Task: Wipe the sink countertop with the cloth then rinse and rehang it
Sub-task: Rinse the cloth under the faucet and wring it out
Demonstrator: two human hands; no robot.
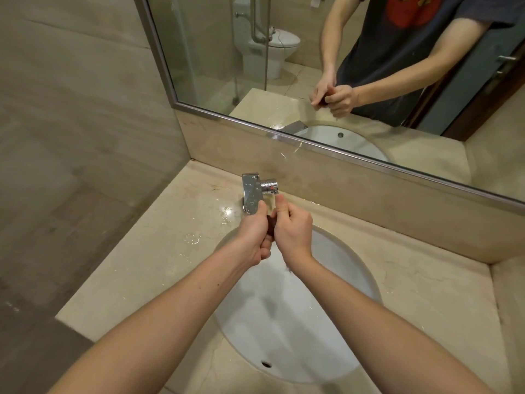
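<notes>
Both my hands are held together over the far end of the white oval sink basin, just below the chrome faucet. My left hand and my right hand grip a small dark brown cloth squeezed between them; only a sliver of it shows between the palms. The beige marble countertop surrounds the basin and carries water drops and wet patches near the faucet. Whether water runs from the spout is hidden by my hands.
A large mirror with a metal frame rises behind the marble backsplash and reflects a person, a toilet and a glass partition. A tiled wall closes the left side. The basin drain lies near the front edge.
</notes>
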